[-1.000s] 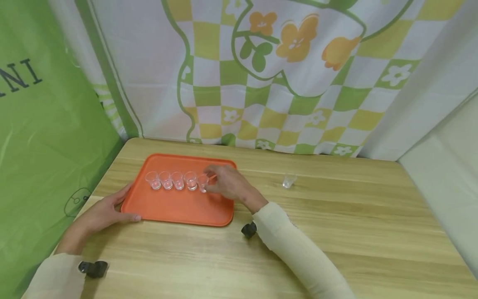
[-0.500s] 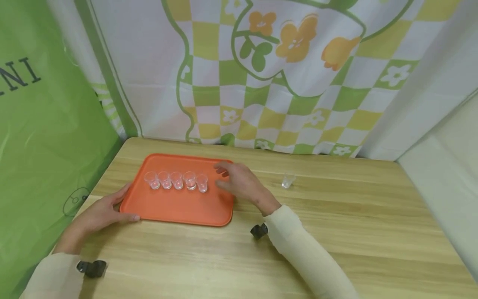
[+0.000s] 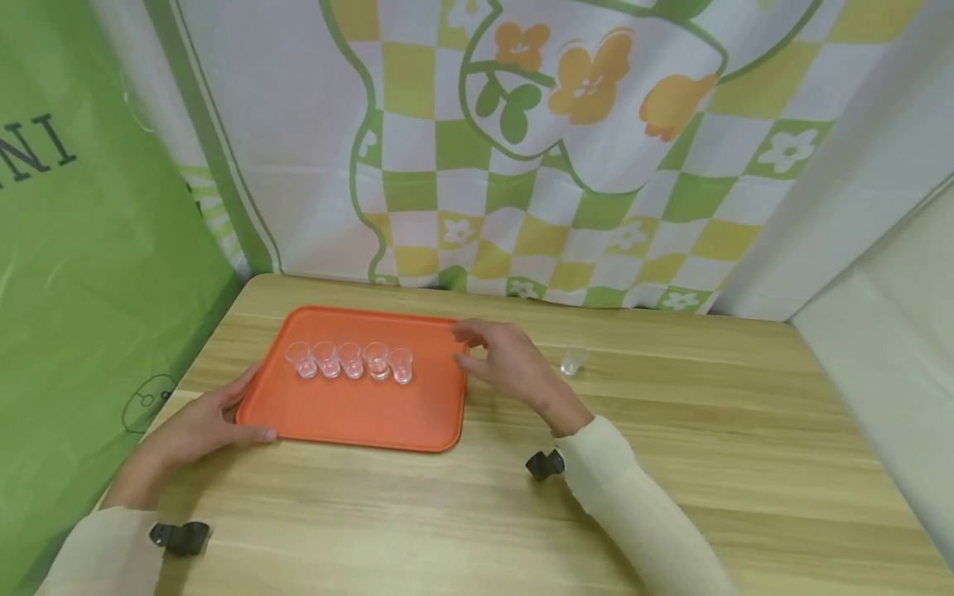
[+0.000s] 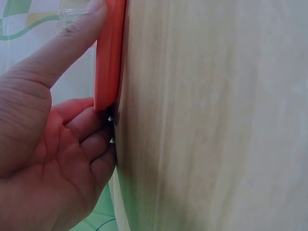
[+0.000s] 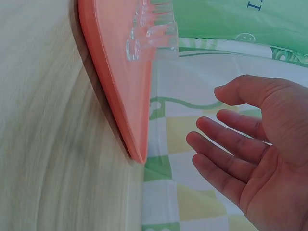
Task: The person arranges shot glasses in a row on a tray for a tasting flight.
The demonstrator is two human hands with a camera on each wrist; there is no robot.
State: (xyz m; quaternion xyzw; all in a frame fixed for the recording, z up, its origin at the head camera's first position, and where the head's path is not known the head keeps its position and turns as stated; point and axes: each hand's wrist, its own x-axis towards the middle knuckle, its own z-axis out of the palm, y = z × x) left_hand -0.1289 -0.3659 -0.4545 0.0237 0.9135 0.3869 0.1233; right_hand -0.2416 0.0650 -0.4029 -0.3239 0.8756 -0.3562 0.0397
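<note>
Several small clear shot glasses (image 3: 350, 362) stand upright in a row across the orange tray (image 3: 358, 416). My left hand (image 3: 197, 429) holds the tray by its near left corner. In the left wrist view, the thumb (image 4: 67, 45) lies along the rim while the fingers (image 4: 91, 137) bend against the tray's edge. Above the tray's right edge hovers my right hand (image 3: 510, 364), holding nothing. The right wrist view has its fingers (image 5: 226, 154) spread and relaxed, apart from the glasses. One more shot glass (image 3: 573, 359) stands on the table, right of that hand.
The wooden table (image 3: 671, 463) extends to the right and in front of the tray. A patterned curtain (image 3: 477, 190) hangs along its back edge, and a green cloth (image 3: 97, 273) hangs at the left. Each wrist carries a small black camera (image 3: 546, 465).
My right hand has let go of the rightmost glass in the row and drawn back to the right, off the glasses. The left hand keeps its place at the tray corner.
</note>
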